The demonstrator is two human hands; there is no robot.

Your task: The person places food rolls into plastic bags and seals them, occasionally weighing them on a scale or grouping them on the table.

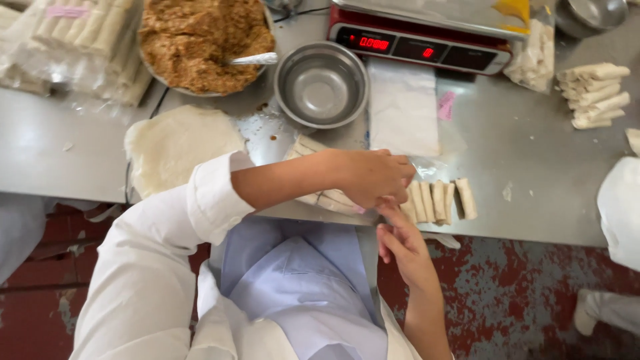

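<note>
My left hand reaches across from the left in a white sleeve, its fingers curled down over the mouth of a clear plastic bag of pale rolls at the steel table's front edge. A row of several loose rolls lies just to its right. My right hand comes up from below the table edge. Its fingertips touch the underside of my left hand and the bag's mouth, and what they grip is hidden.
The steel table also holds an empty metal bowl, a bowl of brown filling with a spoon, a stack of round wrappers, a red scale, flat plastic bags, bagged rolls and stacked rolls. Another person's white sleeve is at the right.
</note>
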